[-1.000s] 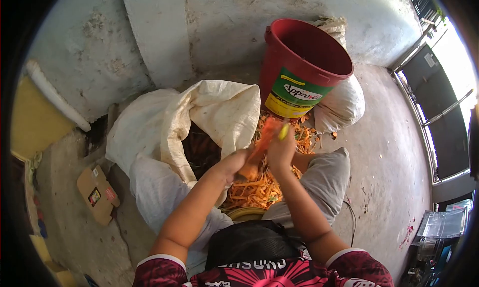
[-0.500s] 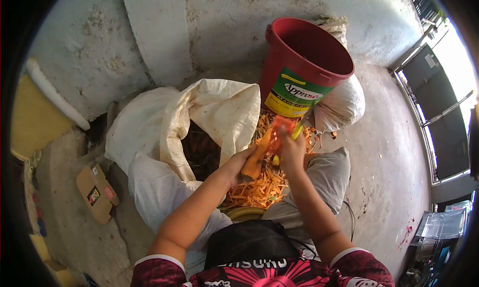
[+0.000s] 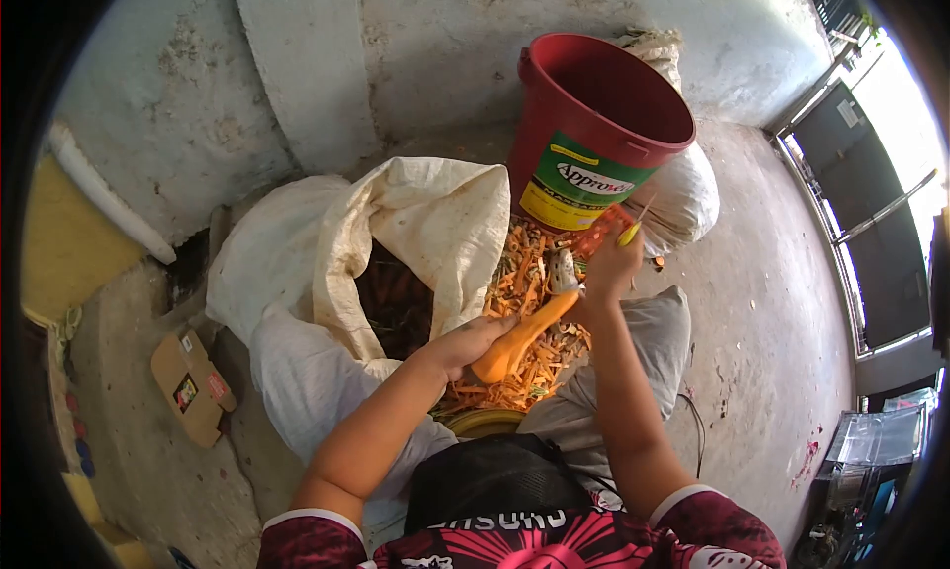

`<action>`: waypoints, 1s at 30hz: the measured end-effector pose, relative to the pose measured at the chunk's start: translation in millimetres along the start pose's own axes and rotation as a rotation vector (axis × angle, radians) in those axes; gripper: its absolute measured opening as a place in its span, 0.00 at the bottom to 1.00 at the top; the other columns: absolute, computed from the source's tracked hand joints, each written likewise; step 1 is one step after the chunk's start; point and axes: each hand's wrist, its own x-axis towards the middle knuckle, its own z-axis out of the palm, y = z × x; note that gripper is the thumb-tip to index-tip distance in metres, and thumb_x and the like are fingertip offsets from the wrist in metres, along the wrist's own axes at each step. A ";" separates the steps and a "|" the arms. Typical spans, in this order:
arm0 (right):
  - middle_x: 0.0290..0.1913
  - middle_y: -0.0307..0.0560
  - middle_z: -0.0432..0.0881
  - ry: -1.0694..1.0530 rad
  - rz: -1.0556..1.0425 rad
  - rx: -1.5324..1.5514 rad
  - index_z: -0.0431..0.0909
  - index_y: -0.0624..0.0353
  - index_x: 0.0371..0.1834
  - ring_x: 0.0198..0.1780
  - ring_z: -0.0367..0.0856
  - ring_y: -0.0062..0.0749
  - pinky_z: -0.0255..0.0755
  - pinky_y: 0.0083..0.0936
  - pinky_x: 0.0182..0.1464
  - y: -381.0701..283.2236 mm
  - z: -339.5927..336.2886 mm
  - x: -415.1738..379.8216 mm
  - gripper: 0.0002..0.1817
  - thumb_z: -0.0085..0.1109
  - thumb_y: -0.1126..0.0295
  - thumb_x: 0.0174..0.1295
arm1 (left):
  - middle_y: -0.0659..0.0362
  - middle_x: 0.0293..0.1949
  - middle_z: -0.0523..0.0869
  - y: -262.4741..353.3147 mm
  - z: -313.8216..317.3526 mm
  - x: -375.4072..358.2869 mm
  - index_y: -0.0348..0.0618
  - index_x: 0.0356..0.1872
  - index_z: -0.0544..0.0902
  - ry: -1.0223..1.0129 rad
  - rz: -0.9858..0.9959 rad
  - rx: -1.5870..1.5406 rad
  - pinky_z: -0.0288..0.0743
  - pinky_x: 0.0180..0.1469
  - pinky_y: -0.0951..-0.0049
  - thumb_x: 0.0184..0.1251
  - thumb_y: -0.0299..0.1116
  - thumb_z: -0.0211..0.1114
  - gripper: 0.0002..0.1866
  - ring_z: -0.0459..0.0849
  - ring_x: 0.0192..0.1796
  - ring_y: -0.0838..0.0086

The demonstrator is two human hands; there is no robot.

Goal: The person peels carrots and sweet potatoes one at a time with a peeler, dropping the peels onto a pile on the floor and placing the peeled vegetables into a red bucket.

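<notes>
An orange carrot point(image 3: 520, 341), its surface smooth and bright, is gripped at its thick end by my left hand point(image 3: 470, 343). Its narrow end points up and right, toward my right wrist. My right hand point(image 3: 614, 264) is closed round a yellow-handled tool point(image 3: 629, 234) with a thin pointed end, apart from the carrot. Something red point(image 3: 602, 231) shows beside those fingers; its kind I cannot make out. Beneath the carrot lies a heap of orange peelings point(image 3: 529, 371), and a whitish cylindrical object point(image 3: 563, 269) stands among them.
A large red bucket point(image 3: 594, 104) with a margarine label stands behind the peelings. To the left, an open white sack point(image 3: 421, 208) holds dark contents. Another filled sack point(image 3: 683, 203) sits behind the bucket. Flattened cardboard point(image 3: 193, 386) lies on the concrete floor.
My right hand has moved right and up, away from the carrot, with the yellow-handled tool. The carrot has tilted rightward in my left hand and now shows a brighter side.
</notes>
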 end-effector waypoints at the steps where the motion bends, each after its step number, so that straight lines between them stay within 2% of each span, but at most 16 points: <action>1: 0.26 0.46 0.75 0.080 -0.049 -0.092 0.71 0.63 0.33 0.22 0.72 0.29 0.65 0.24 0.27 19.0 0.8 13.6 0.07 0.46 0.71 0.59 | 0.58 0.32 0.79 0.1 -0.1 0.2 0.38 0.45 0.72 -0.043 0.013 -0.011 0.73 0.35 0.78 0.66 0.46 0.42 0.21 0.78 0.32 0.77; 2: 0.26 0.46 0.75 0.045 0.027 -0.007 0.71 0.63 0.33 0.23 0.72 0.28 0.65 0.23 0.27 40.4 -2.0 24.4 0.07 0.46 0.71 0.59 | 0.58 0.31 0.78 2.6 -1.8 0.5 0.38 0.45 0.72 -0.084 0.027 -0.018 0.72 0.36 0.79 0.66 0.47 0.42 0.21 0.77 0.32 0.77; 5: 0.25 0.43 0.77 -0.133 0.196 0.315 0.73 0.63 0.36 0.25 0.73 0.24 0.66 0.21 0.27 28.6 -15.5 27.4 0.08 0.46 0.71 0.59 | 0.59 0.31 0.78 6.2 -8.5 0.0 0.37 0.45 0.72 -0.057 0.188 -0.053 0.71 0.36 0.79 0.65 0.45 0.46 0.20 0.77 0.32 0.77; 7: 0.25 0.41 0.76 -0.496 0.201 0.105 0.73 0.62 0.35 0.26 0.72 0.22 0.66 0.19 0.27 41.3 -29.5 0.9 0.07 0.46 0.72 0.58 | 0.58 0.30 0.78 -6.6 -24.0 15.2 0.35 0.44 0.73 0.137 0.414 0.394 0.71 0.36 0.77 0.63 0.43 0.50 0.19 0.77 0.32 0.76; 8: 0.25 0.40 0.77 -0.632 0.149 0.137 0.73 0.62 0.35 0.27 0.73 0.23 0.66 0.19 0.28 53.2 -33.6 -12.7 0.06 0.47 0.74 0.57 | 0.57 0.30 0.78 -10.1 -29.4 20.4 0.34 0.43 0.73 0.236 0.525 0.621 0.71 0.36 0.75 0.62 0.42 0.52 0.19 0.77 0.33 0.75; 9: 0.26 0.41 0.77 -0.748 0.853 0.839 0.73 0.63 0.33 0.25 0.73 0.24 0.67 0.20 0.28 60.6 -32.9 -26.9 0.06 0.46 0.74 0.57 | 0.53 0.27 0.79 -1.7 -24.7 12.3 0.35 0.40 0.73 0.406 0.489 0.872 0.71 0.34 0.70 0.55 0.40 0.58 0.18 0.79 0.31 0.68; 11: 0.24 0.46 0.77 -1.038 0.283 0.176 0.71 0.64 0.31 0.23 0.73 0.27 0.66 0.24 0.27 61.1 -52.9 -50.0 0.07 0.48 0.71 0.56 | 0.51 0.25 0.79 5.5 -18.6 5.5 0.37 0.39 0.74 0.535 0.460 1.167 0.71 0.33 0.67 0.52 0.41 0.60 0.18 0.79 0.30 0.63; 12: 0.24 0.48 0.76 -1.031 0.209 0.049 0.71 0.64 0.31 0.22 0.73 0.29 0.66 0.25 0.27 54.8 -55.0 -52.1 0.08 0.49 0.69 0.56 | 0.49 0.25 0.79 6.3 -15.9 4.8 0.38 0.38 0.74 0.598 0.444 1.314 0.71 0.32 0.65 0.51 0.41 0.60 0.18 0.79 0.29 0.60; 14: 0.22 0.51 0.75 -1.010 0.060 -0.204 0.70 0.64 0.31 0.21 0.73 0.32 0.65 0.28 0.26 41.2 -60.0 -57.0 0.10 0.51 0.66 0.55 | 0.49 0.24 0.79 0.8 -17.9 9.7 0.40 0.35 0.74 0.648 0.492 1.341 0.71 0.31 0.64 0.50 0.41 0.61 0.16 0.78 0.28 0.57; 18: 0.21 0.55 0.73 -1.048 0.111 -0.173 0.70 0.63 0.31 0.22 0.73 0.38 0.65 0.31 0.27 46.2 -56.7 -61.3 0.14 0.52 0.61 0.55 | 0.51 0.23 0.79 3.1 -12.0 5.1 0.42 0.35 0.75 0.683 0.497 1.394 0.72 0.30 0.64 0.50 0.42 0.61 0.16 0.78 0.28 0.57; 21: 0.21 0.54 0.74 -1.079 0.112 -0.157 0.70 0.63 0.33 0.22 0.73 0.38 0.65 0.30 0.27 45.4 -53.4 -66.6 0.14 0.52 0.61 0.55 | 0.52 0.22 0.78 -1.8 -13.8 7.1 0.41 0.33 0.75 0.698 0.556 1.413 0.72 0.30 0.65 0.50 0.42 0.61 0.15 0.78 0.28 0.57; 24: 0.22 0.54 0.75 -1.112 0.169 -0.155 0.71 0.63 0.35 0.23 0.73 0.41 0.66 0.31 0.28 31.8 -54.9 -65.0 0.15 0.51 0.60 0.56 | 0.52 0.23 0.78 -0.9 -12.9 4.7 0.40 0.31 0.76 0.627 0.558 1.412 0.71 0.29 0.65 0.51 0.42 0.60 0.15 0.78 0.28 0.57; 27: 0.23 0.53 0.76 -1.091 0.167 -0.176 0.72 0.64 0.34 0.23 0.74 0.41 0.66 0.30 0.28 36.0 -53.5 -64.7 0.15 0.52 0.61 0.55 | 0.54 0.19 0.77 -0.4 -10.5 0.0 0.39 0.30 0.75 0.588 0.692 1.320 0.69 0.27 0.68 0.51 0.40 0.61 0.14 0.78 0.23 0.62; 30: 0.23 0.54 0.76 -1.136 0.199 -0.404 0.72 0.67 0.31 0.23 0.74 0.38 0.66 0.30 0.27 69.4 -45.8 -67.2 0.16 0.52 0.62 0.55 | 0.60 0.19 0.75 7.5 -4.9 -5.7 0.39 0.32 0.75 0.445 0.682 0.896 0.67 0.27 0.75 0.53 0.35 0.62 0.11 0.76 0.24 0.72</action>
